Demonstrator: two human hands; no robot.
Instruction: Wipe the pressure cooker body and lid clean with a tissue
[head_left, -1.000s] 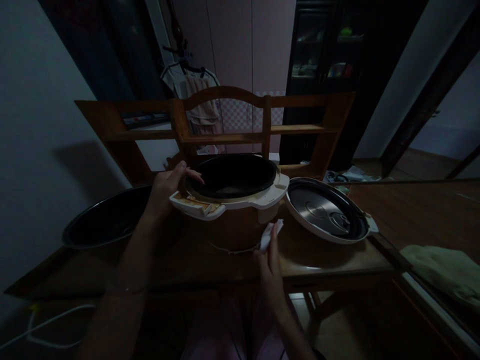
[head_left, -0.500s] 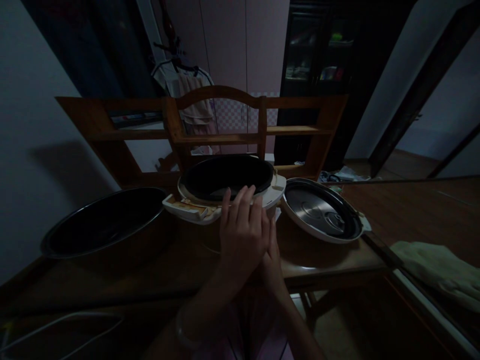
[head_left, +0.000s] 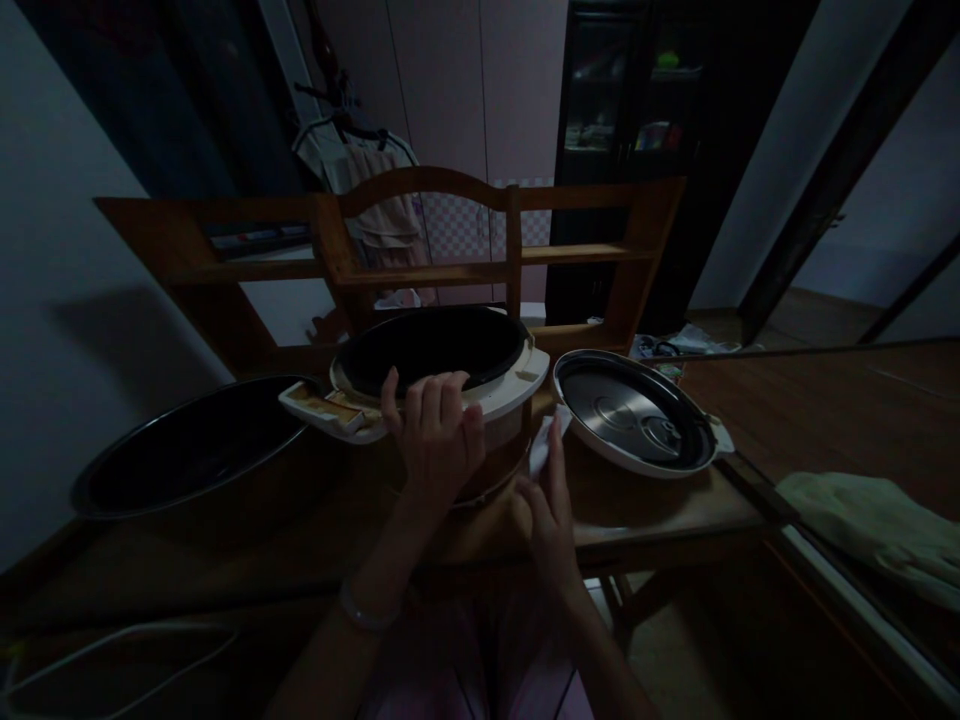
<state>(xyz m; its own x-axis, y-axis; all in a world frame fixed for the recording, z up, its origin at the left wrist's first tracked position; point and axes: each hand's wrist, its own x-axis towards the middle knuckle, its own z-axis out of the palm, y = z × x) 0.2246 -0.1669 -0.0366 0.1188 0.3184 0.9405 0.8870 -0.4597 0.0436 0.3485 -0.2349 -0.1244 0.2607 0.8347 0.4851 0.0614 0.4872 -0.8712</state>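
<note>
A white rice cooker body (head_left: pixel 491 395) with a dark round opening stands on the wooden table in front of me. My left hand (head_left: pixel 439 430) has its fingers curled over the cooker's near rim. A brownish-stained recess shows in the rim to the left of that hand. To the right of the cooker, my right hand (head_left: pixel 551 510) pinches a folded white tissue (head_left: pixel 541 450) between thumb and fingers, apart from my left hand. The cooker's round lid (head_left: pixel 615 410) lies inner side up at the right. A large dark pot (head_left: pixel 202 440) sits at the left.
Behind the cooker stands a wooden shelf frame (head_left: pixel 427 272) along the table's back. A pale green cloth (head_left: pixel 870 535) lies at the far right. A white cable (head_left: pixel 142 630) loops at the lower left. The room is dim.
My hands have parted: the left moved left onto the cooker's rim, and the right came away with the tissue now plainly visible. The cooker has shifted slightly left in view.
</note>
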